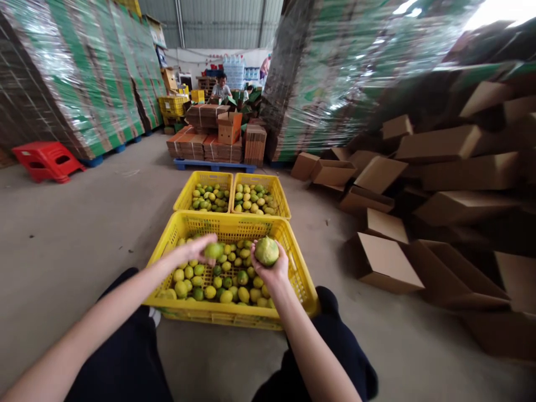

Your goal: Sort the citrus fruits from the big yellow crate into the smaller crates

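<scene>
Nearest, R hand [274,271] is palm-up, fingers cupped round a lumpy yel-green lemon [267,251], which sits in the palm w/ its top bare. L hand [204,247], blurred, grips a greener lemon [214,250] at the fingertips. Both are above a big yel. crate [218,316] w/ loose lemons [226,296] across its base. Just behind: 2 smaller crates [280,195], also holding lemons; then flat-packed cartons [188,145] on a blue pallet [215,166]; way back, a person [221,87].

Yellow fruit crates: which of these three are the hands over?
The front crate, lowest in the picture: the left hand and right hand are both over it. The back-left crate and back-right crate have neither.
</scene>
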A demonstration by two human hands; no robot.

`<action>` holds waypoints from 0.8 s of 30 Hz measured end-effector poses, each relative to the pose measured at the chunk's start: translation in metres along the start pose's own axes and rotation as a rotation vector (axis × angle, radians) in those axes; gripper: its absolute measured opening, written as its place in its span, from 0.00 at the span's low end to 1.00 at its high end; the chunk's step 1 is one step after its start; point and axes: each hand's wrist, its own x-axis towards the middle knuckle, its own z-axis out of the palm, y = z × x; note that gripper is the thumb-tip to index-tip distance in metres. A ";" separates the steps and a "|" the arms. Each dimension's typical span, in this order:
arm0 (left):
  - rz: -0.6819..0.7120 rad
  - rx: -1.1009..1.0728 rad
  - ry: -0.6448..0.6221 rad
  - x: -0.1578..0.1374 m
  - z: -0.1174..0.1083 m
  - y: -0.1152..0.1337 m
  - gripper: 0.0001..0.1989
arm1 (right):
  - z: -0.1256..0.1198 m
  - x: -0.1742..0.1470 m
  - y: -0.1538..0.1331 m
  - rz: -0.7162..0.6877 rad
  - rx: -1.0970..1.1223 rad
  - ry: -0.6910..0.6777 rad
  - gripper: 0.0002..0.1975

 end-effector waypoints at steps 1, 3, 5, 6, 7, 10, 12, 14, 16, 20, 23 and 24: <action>0.033 0.055 0.077 0.011 -0.013 0.025 0.21 | 0.001 0.000 0.001 0.007 0.008 0.016 0.07; 0.116 0.247 0.272 0.023 -0.036 0.056 0.26 | 0.003 0.000 0.003 0.045 0.022 0.053 0.07; 0.099 0.393 0.324 0.024 -0.046 0.054 0.26 | 0.003 0.000 0.006 0.084 0.028 0.069 0.08; 0.063 0.465 0.308 0.021 -0.047 0.042 0.24 | 0.002 0.000 0.007 0.098 0.027 0.064 0.08; 0.016 0.536 0.273 0.017 -0.046 0.025 0.21 | 0.001 0.001 0.009 0.108 0.025 0.054 0.08; -0.129 0.751 0.107 0.003 -0.035 -0.034 0.16 | -0.003 0.003 0.015 0.139 0.000 0.029 0.06; -0.148 0.888 0.032 -0.002 -0.028 -0.063 0.14 | -0.005 0.002 0.021 0.160 -0.050 0.035 0.06; -0.105 0.997 0.008 -0.005 -0.026 -0.077 0.15 | -0.006 -0.002 0.031 0.190 -0.119 0.030 0.07; -0.042 1.071 0.026 -0.005 -0.029 -0.081 0.16 | -0.011 -0.008 0.046 0.231 -0.196 0.012 0.09; 0.041 1.182 0.085 -0.007 -0.043 -0.074 0.16 | -0.044 -0.029 0.088 0.366 -0.453 -0.015 0.08; 0.073 1.258 0.100 -0.012 -0.053 -0.067 0.14 | -0.080 -0.045 0.110 0.633 -0.674 -0.048 0.11; 0.080 1.281 0.099 -0.014 -0.055 -0.065 0.13 | -0.087 -0.047 0.112 0.731 -0.727 -0.046 0.11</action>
